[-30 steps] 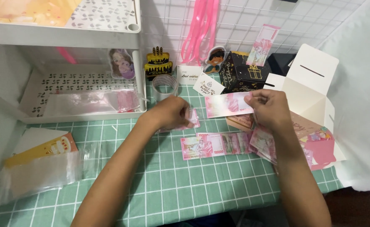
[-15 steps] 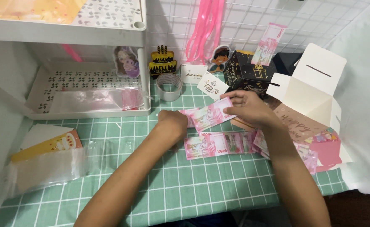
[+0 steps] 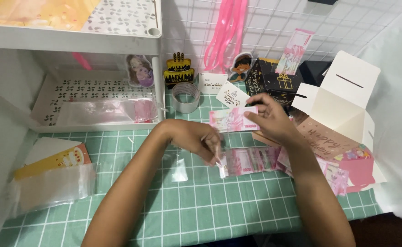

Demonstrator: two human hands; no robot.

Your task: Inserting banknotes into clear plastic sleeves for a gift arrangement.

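My right hand [image 3: 274,120] holds a pink banknote [image 3: 232,119] flat in the air by its right end. My left hand [image 3: 200,141] is bent down at the wrist, its fingertips pinching the left end of a strip of pink banknotes in clear sleeves [image 3: 251,160] that lies on the green grid cutting mat [image 3: 201,206]. A loose clear plastic sleeve [image 3: 179,167] lies on the mat just left of my left hand.
A tape roll [image 3: 185,97], small cards and a black gift box [image 3: 276,80] stand behind the hands. An open white box [image 3: 342,98] and pink cards sit to the right. A white shelf rack [image 3: 95,82] holds clear bags at left; more bags and a yellow card [image 3: 50,178] lie front left.
My right hand moved the single banknote from a tilt to level, a little nearer. My left hand let go of it and dropped to the strip of sleeved banknotes on the mat.
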